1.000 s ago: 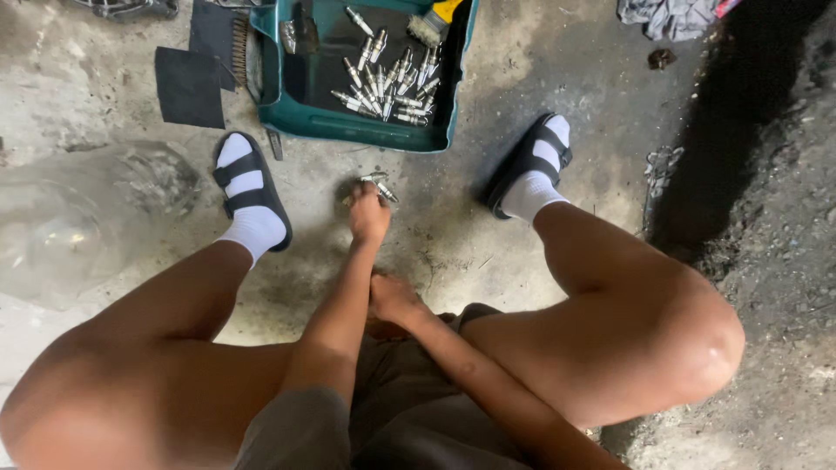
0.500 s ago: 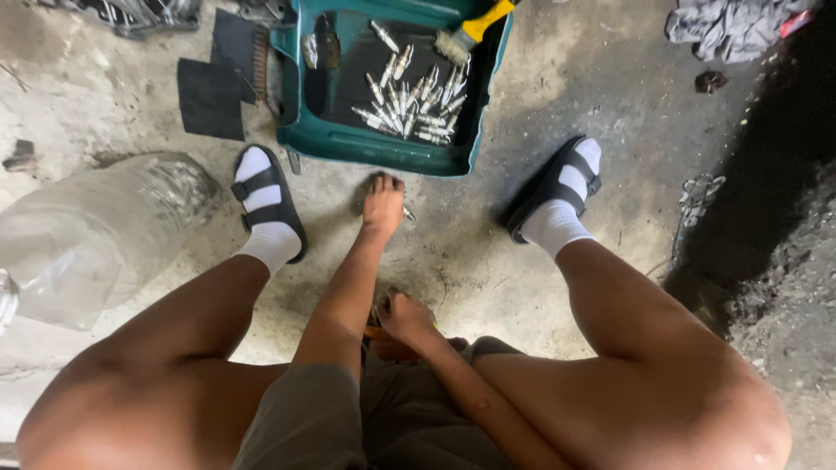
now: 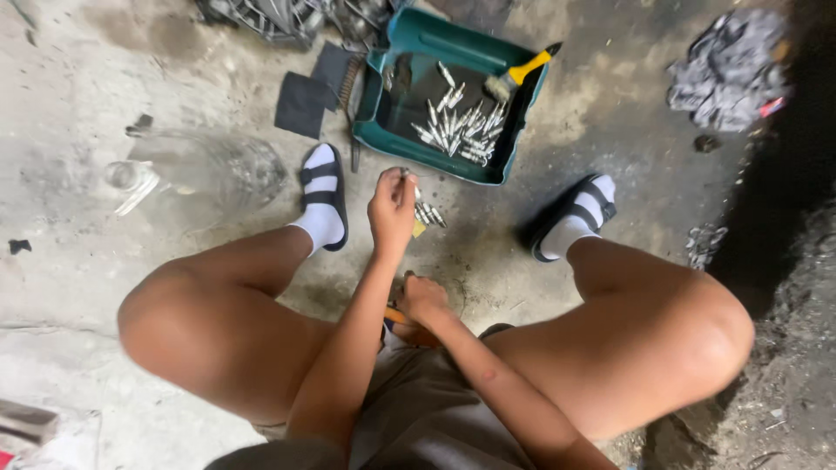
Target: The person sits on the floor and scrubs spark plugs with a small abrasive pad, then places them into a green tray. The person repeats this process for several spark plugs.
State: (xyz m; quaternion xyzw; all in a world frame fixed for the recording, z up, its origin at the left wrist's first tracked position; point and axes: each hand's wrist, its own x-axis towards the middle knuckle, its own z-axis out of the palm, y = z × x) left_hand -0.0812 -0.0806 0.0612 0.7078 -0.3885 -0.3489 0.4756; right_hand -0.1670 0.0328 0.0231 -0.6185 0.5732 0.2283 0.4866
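My left hand (image 3: 392, 209) reaches forward between my feet and pinches a small silvery metal piece at its fingertips. Just right of that hand lies a small cluster of similar metal pieces (image 3: 429, 215) on the concrete floor. Close to my lap, my right hand (image 3: 424, 300) is closed on an orange-handled object (image 3: 396, 316), most of which is hidden. A green plastic tray (image 3: 435, 39) stands beyond my left hand with several of the same metal pieces (image 3: 457, 130) inside. A brush with a yellow handle (image 3: 525, 74) rests on the tray's right rim.
Dark sandpaper squares (image 3: 300, 104) lie left of the tray. A clear plastic bottle (image 3: 205, 170) lies on its side by my left foot. A grey rag (image 3: 727, 70) sits far right beside a dark, dirty strip of floor. Metal scrap (image 3: 270, 17) is piled at the top.
My left hand has lifted off the small pile on the floor, now with one metal piece in its fingers. The view has tilted, and the right hand has stayed by my lap.
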